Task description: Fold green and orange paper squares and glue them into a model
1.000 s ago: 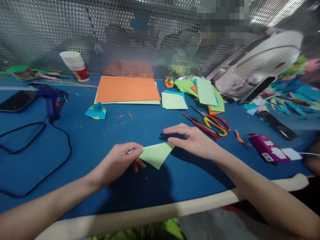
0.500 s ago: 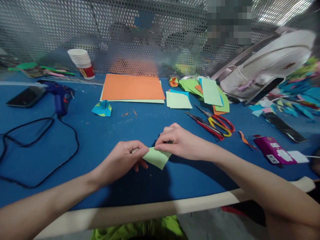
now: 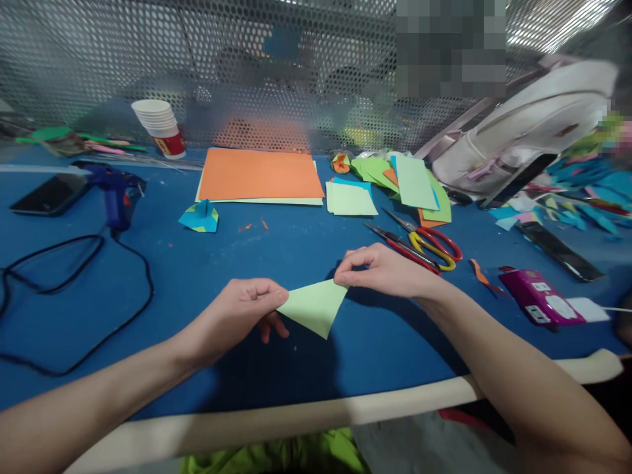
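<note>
Nearest, bright green fabric (image 3: 276,454) below a pale table edge (image 3: 365,409). Past that, over the blue tabletop (image 3: 296,257), pale green paper (image 3: 316,306) held out between two pinches: by the left hand (image 3: 249,303) at its left end, thumb on top and other fingers curled beneath; by the right hand (image 3: 384,268) at its upper right corner, between thumb and fingertips. Lower corner pointing toward the near side. Off to the right, a purple pack (image 3: 540,296) and a white block (image 3: 588,309) just beside it; to the left, a looping black cord (image 3: 148,273). A little farther, an orange strip (image 3: 480,273), scissors (image 3: 416,235) with red and yellow handles beside a red-handled tool (image 3: 407,251), folded blue paper (image 3: 200,216), and a blue glue gun (image 3: 117,203) near a dark phone (image 3: 49,196). Farther still, a stack of pale notes (image 3: 351,199), a large orange sheet (image 3: 261,174) over paler ones, nested paper cups (image 3: 158,124) and a whitish bag (image 3: 528,128) leaning at the right. Farthest, a perforated metal panel (image 3: 197,52) across the back
</note>
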### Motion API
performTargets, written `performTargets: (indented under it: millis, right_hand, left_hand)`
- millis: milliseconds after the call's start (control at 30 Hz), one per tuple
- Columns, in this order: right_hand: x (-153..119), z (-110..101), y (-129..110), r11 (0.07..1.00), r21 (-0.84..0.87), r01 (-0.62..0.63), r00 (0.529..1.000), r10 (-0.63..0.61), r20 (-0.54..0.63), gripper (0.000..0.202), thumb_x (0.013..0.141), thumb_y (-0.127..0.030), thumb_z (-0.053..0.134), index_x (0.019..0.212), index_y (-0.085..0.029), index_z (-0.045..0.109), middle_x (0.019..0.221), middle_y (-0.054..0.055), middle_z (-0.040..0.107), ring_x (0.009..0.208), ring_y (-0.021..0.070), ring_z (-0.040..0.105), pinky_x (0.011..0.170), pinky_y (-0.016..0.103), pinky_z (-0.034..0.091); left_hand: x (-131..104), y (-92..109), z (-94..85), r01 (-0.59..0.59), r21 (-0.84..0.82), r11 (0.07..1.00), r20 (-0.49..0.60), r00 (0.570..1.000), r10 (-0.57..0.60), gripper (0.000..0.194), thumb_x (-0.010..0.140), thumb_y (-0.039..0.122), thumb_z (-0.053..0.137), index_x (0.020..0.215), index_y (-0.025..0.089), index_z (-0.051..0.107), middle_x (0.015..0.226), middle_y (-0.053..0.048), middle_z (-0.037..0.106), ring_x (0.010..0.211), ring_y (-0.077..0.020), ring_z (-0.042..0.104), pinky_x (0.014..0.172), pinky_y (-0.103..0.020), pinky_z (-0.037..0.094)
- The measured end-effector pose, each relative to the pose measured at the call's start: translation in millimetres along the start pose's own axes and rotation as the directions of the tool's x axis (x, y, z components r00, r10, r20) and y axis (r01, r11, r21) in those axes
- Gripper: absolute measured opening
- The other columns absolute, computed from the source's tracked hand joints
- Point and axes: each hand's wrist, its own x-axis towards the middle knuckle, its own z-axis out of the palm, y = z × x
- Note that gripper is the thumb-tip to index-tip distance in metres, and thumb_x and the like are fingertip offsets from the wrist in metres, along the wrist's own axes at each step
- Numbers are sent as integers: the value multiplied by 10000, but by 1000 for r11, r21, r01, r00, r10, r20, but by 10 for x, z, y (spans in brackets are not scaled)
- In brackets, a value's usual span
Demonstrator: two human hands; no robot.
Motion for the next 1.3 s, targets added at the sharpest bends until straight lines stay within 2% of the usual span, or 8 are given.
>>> performTargets:
  millis: [167,300,367,500,800,933,1067,1300]
  right_hand:
    - [-23,-193,96,995,43,-93,980,99,-174,237,759,-393,601,684,-181,677,688,8,672,691,145,595,669,263,429]
    - [-5,-55,-65,997,-47,60,921,-74,-383,224,816,-386,558,838,-195,672,868,39,694,821,171,602,756,302,410]
    - [18,122,-190,949,-230,217,922,-277,-271,176,832,-337,563,861,-201,671,943,40,686,907,176,572,844,328,350]
    - [34,367,-309,893,-349,283,937,-336,-100,189,878,-257,524,758,-183,650,751,3,673,767,134,554,818,326,284]
    - [-22,252,-177,963,-207,174,965,-209,-159,219,852,-246,526,669,-178,624,704,-9,676,697,124,561,798,298,323]
    - [12,367,-230,961,-187,204,963,-231,-139,193,846,-219,537,687,-174,637,736,-6,688,717,121,571,811,301,320]
    - [39,447,-263,957,-201,209,959,-241,-150,186,844,-217,544,692,-173,643,723,-8,682,714,119,568,800,308,320]
    - [15,210,-79,986,-124,109,965,-135,-224,206,819,-286,543,683,-176,652,702,0,655,675,126,554,687,273,384]
  left_hand:
    - [3,14,-40,-33,-3,999,-65,997,33,281,795,404,560,717,138,600,558,-50,673,489,-117,556,460,-199,413]
    - [43,33,-14,-63,63,996,-83,994,68,291,801,405,546,710,136,604,564,-47,671,456,-104,531,465,-206,410]
    - [59,35,20,-87,112,990,-73,993,95,291,805,401,539,694,141,608,564,-38,668,451,-101,526,464,-205,408]
    - [65,36,64,-107,157,982,-74,990,120,270,792,386,561,682,148,625,564,-28,673,440,-94,517,458,-199,404]
    - [104,37,-75,-164,-24,986,-247,957,153,270,761,400,611,734,131,608,732,-70,682,571,-136,601,472,-225,433]
    - [128,44,-55,-205,114,972,-240,944,228,303,756,410,617,930,163,646,742,-17,665,530,-98,530,508,-218,419]
    - [107,62,34,-129,253,959,-89,984,156,317,768,415,582,610,146,640,490,17,562,447,-83,451,439,-194,321]
    - [114,30,-16,-96,77,992,-203,973,110,319,764,412,591,585,148,596,464,9,579,396,-75,434,449,-201,327]
